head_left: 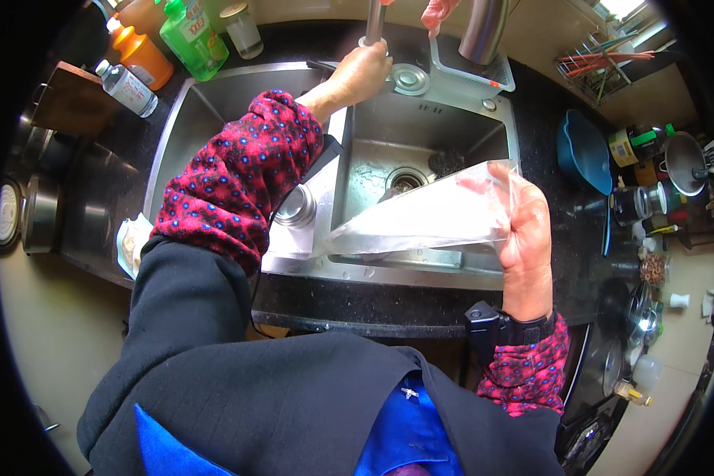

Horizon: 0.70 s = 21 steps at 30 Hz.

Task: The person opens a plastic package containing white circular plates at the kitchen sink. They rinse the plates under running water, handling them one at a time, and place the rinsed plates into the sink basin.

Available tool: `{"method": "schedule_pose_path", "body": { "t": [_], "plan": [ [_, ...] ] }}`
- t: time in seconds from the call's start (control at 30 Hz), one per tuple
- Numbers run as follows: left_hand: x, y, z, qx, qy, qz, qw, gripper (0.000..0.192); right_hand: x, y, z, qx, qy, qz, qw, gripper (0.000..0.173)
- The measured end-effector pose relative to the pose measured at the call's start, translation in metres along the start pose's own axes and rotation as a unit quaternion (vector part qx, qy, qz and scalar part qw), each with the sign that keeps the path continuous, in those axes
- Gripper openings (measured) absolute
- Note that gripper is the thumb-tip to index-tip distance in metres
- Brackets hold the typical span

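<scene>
My left hand (362, 74) is closed around the lower part of a metal faucet fixture (376, 22) behind the double stainless steel sink (337, 149). In my right hand (526, 220), a clear plastic bag (428, 214) is pinched between thumb and fingers and spreads leftward over the right basin. Below the bag a drain strainer (406, 180) shows in the basin, with a dark scouring pad (446, 162) beside it. The faucet spout (485, 30) stands farther right.
A translucent plastic basket (473, 74) and a round clear lid (409, 80) sit behind the right basin. Green (195, 41) and orange (143, 56) bottles stand at the back left. A blue plastic basin (583, 153) is at right. A metal canister (296, 207) sits between the basins.
</scene>
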State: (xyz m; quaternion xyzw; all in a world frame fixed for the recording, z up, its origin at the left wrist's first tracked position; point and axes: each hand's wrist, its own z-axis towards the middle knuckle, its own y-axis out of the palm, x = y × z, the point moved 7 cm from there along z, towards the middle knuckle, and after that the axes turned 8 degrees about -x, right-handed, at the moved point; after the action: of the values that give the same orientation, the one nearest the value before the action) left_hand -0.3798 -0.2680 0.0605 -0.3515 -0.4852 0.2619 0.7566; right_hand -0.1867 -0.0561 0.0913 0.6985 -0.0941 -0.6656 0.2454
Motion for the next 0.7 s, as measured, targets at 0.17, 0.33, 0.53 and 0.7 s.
{"method": "schedule_pose_path", "body": {
  "t": [0.17, 0.33, 0.53, 0.7],
  "plan": [
    [-0.006, 0.007, -0.001, -0.011, 0.014, -0.040, 0.999, 0.019, 0.004, -0.001, 0.003, 0.009, -0.006, 0.000, 1.000, 0.024],
    [-0.008, 0.008, -0.002, -0.014, 0.023, -0.047, 0.999, 0.019, 0.008, 0.001, 0.008, -0.035, 0.010, 0.032, 0.999, 0.025],
    [-0.001, 0.000, -0.006, -0.006, 0.000, -0.024, 1.000, 0.020, 0.000, 0.007, 0.004, -0.036, -0.022, 0.010, 0.999, 0.025],
    [-0.003, -0.002, -0.008, -0.036, -0.029, -0.037, 0.998, 0.024, 0.006, 0.008, 0.010, -0.039, -0.011, -0.006, 0.999, 0.025]
  ]
}}
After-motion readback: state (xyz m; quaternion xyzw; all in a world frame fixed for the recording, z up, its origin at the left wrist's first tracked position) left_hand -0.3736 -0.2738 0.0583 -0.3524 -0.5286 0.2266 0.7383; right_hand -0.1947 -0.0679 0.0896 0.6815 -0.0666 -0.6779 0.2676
